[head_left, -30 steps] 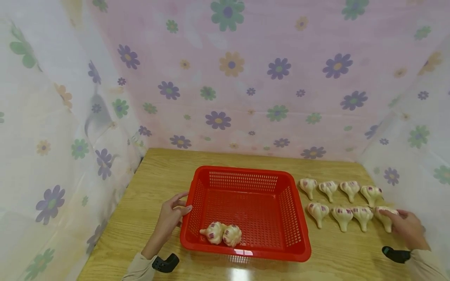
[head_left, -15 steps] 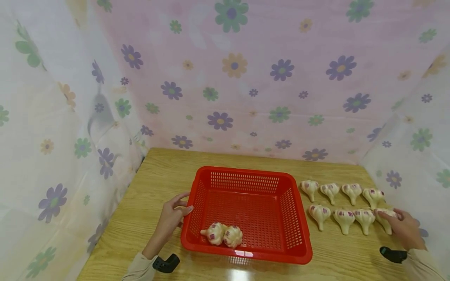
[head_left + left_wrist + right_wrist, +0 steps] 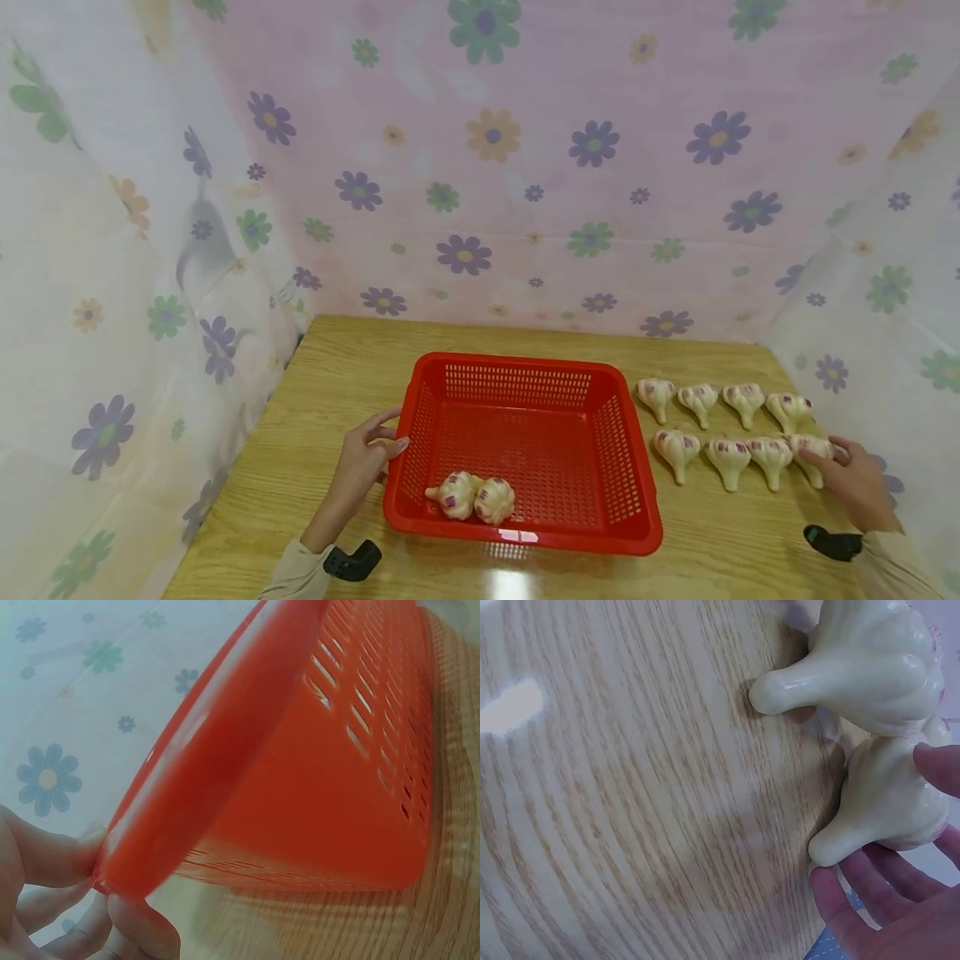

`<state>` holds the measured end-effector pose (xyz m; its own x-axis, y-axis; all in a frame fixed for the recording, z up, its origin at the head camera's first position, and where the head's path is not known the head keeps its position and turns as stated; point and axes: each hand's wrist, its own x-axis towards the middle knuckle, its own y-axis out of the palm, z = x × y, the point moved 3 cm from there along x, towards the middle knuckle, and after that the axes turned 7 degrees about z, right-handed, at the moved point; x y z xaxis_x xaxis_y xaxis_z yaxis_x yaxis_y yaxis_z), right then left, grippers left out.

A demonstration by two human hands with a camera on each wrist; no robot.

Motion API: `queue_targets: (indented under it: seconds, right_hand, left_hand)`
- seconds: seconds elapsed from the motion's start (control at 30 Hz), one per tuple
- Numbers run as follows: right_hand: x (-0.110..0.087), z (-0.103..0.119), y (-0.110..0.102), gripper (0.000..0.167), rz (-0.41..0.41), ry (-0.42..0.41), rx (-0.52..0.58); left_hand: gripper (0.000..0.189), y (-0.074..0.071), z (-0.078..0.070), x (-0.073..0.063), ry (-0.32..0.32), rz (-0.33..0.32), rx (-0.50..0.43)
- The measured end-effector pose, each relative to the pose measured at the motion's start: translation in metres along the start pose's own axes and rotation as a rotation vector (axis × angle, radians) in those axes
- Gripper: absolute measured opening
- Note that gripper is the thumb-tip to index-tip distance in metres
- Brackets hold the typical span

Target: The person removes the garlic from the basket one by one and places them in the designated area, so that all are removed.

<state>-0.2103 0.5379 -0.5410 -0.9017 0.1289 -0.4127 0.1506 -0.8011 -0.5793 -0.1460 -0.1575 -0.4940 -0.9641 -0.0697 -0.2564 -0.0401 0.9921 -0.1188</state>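
My left hand (image 3: pixel 363 458) pinches the left rim of a red plastic basket (image 3: pixel 525 360), thumb above and fingers below, as the left wrist view also shows. Two garlic bulbs (image 3: pixel 476 497) lie in the basket's near left corner. At the right, my right hand (image 3: pixel 855 483) grips the rightmost garlic bulb (image 3: pixel 812 454) of the front row. The right wrist view has the thumb on top of that bulb (image 3: pixel 892 787) and the fingers along its far side, with its stem low over the wood. A neighbouring bulb (image 3: pixel 870 667) lies right against it.
Several more garlic bulbs (image 3: pixel 727 458) lie in two rows on the wooden table (image 3: pixel 352 358), right of the basket. Flowered cloth (image 3: pixel 525 167) hangs behind and on both sides. Each wrist wears a black mount (image 3: pixel 352 562).
The right hand has shifted slightly left with the front row's end bulb, which now sits closer to its neighbour. The left hand stays on the basket rim.
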Motion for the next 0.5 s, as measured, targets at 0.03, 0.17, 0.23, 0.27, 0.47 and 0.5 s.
queue_targets:
  seconds: [0.03, 0.17, 0.23, 0.27, 0.47, 0.5]
  right_hand:
    - [0.0002, 0.0007, 0.0005, 0.096, 0.000, -0.008, -0.004]
    - [-0.0014, 0.0048, 0.0020, 0.097, 0.009, -0.018, 0.008]
    - [-0.0027, 0.0066, 0.0033, 0.096, 0.018, -0.017, 0.013]
    - [-0.0030, 0.0071, 0.0038, 0.096, 0.022, -0.017, 0.017]
    - [-0.0051, 0.0086, 0.0035, 0.092, 0.034, -0.041, -0.008]
    - [-0.0057, 0.0086, 0.0032, 0.092, 0.033, -0.044, -0.017]
  left_hand:
    - [0.045, -0.0001, -0.0004, 0.0000, 0.001, 0.001, -0.001]
    - [0.045, 0.0002, -0.0018, -0.0010, 0.012, 0.008, -0.004]
    - [0.046, 0.0002, -0.0018, -0.0013, 0.016, 0.009, -0.004]
    - [0.046, 0.0002, -0.0018, -0.0013, 0.017, 0.008, -0.004]
    - [0.046, -0.0005, -0.0011, -0.0007, 0.006, 0.009, -0.009]
    - [0.046, -0.0007, -0.0009, -0.0005, 0.004, 0.010, -0.010]
